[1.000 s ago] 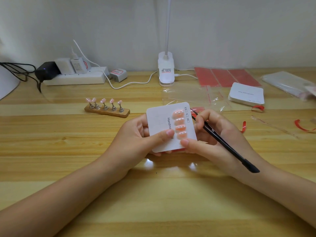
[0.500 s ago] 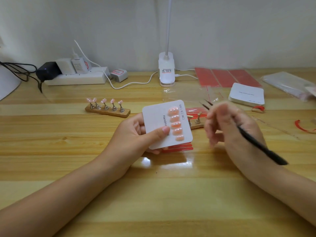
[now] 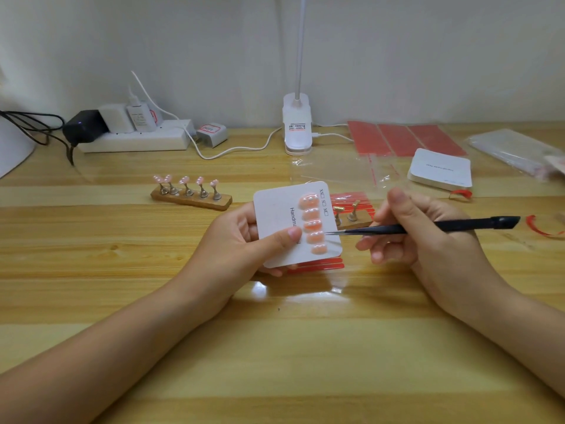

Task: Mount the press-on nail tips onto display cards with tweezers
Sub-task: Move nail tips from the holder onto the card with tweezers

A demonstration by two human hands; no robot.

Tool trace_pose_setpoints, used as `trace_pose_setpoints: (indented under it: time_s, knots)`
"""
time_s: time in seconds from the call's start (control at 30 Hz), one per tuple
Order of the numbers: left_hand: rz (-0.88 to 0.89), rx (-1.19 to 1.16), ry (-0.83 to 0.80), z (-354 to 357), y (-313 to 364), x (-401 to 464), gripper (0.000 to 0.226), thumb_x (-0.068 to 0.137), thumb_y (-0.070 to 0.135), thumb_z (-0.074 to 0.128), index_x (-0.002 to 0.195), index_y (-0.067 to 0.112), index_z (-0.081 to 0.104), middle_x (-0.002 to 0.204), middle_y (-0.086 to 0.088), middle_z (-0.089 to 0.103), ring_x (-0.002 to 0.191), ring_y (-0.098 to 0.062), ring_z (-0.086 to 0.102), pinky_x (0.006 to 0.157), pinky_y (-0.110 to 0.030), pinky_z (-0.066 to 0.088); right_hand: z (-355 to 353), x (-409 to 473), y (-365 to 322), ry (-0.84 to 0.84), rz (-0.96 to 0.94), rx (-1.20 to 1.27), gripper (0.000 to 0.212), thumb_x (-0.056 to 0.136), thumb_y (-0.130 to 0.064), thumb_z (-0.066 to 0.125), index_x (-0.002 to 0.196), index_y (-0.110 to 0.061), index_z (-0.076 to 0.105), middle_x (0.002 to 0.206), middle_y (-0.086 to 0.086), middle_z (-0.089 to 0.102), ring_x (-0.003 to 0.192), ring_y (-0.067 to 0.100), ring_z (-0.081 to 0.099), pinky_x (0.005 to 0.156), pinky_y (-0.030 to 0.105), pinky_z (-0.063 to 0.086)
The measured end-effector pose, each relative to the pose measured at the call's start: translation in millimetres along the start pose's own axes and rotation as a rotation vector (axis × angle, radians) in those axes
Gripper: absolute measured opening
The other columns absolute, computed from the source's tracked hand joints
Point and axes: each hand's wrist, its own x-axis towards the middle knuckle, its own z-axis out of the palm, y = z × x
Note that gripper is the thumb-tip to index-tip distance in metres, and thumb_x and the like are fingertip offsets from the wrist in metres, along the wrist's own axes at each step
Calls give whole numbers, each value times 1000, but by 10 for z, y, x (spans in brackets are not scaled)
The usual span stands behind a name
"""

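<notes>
Nail tips (image 3: 312, 226), five pink ones, sit on one white card (image 3: 276, 215) reading "Handma", pinched in the left hand (image 3: 244, 243); right hand (image 3: 428, 234) grips one pair of black tweezers (image 3: 428, 228).

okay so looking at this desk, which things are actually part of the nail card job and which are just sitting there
Part of the job:
display card with five nail tips, held in left hand
tweezers in right hand
wooden stand of pink tips
stack of blank cards
red adhesive strips

Lying about:
power strip with chargers
lamp base
clear bags
</notes>
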Motion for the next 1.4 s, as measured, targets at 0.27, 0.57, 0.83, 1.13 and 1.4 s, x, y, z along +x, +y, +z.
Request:
trace_pose_setpoints:
  time_s: [0.27, 0.57, 0.83, 1.13, 1.4]
  knots:
    - [-1, 16, -9, 10, 2, -5, 33, 63, 20, 67, 95, 16, 64, 77, -2, 73, 60, -9, 66, 42, -17, 47, 14, 11, 0, -4, 27, 11, 26, 65, -47, 59, 55, -24, 64, 55, 9, 65, 46, 16, 61, 44, 18, 48]
    - [-4, 71, -7, 22, 11, 0, 33, 62, 24, 68, 94, 15, 64, 68, -5, 71, 52, -10, 64, 42, -16, 46, 49, -61, -50, -46, -208, -235, 20, 83, -32, 53, 73, -16, 58, 63, 5, 67, 49, 13, 62, 52, 19, 51]
    - [-20, 73, 12, 14, 5, 2, 33, 61, 25, 69, 93, 18, 64, 74, -3, 73, 59, -10, 67, 43, -17, 48, 86, -99, -38, -131, -450, -475, 19, 91, -19, 56, 75, -9, 57, 59, 5, 62, 51, 7, 62, 51, 16, 50]
    - [-4, 59, -21, 7, 2, -8, 32, 62, 25, 69, 93, 19, 65, 75, -3, 73, 58, -8, 66, 43, -16, 47, 29, 24, -53, 69, 228, 205, 19, 72, -30, 56, 67, -12, 56, 49, 9, 60, 40, 9, 56, 41, 13, 47]
    - [-6, 36, -13, 9, 5, -5, 32, 61, 24, 68, 93, 16, 65, 75, -3, 73, 57, -9, 65, 43, -16, 46, 53, 30, -10, 34, 223, 190, 21, 73, -31, 56, 68, -11, 55, 52, 11, 62, 40, 10, 55, 42, 15, 47]
